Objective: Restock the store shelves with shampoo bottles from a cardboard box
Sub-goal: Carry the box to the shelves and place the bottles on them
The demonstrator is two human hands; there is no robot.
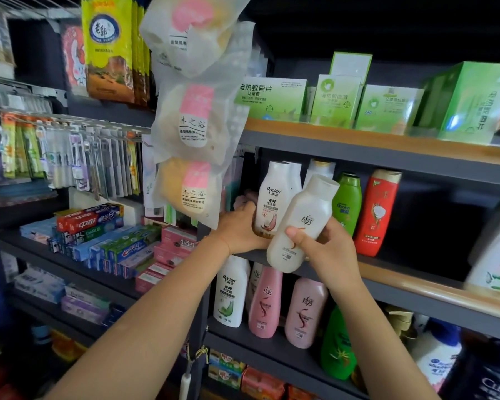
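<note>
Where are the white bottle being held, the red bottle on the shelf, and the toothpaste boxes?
white bottle (303,223): head view, middle of its body.
red bottle (377,212): head view, its label.
toothpaste boxes (90,220): head view, front of the red box.

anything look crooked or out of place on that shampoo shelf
Only the white bottle in the right hand is tilted, leaning right, not yet on the shelf. The left hand grips the upright Raclen bottle. No spills or damage visible.

1. Dark grey metal shelving (387,153) with wood-coloured front edges fills the right.
2. Wire hooks (70,122) carry hanging packets on the left.
3. Upper recesses lie in deep shadow.
</note>
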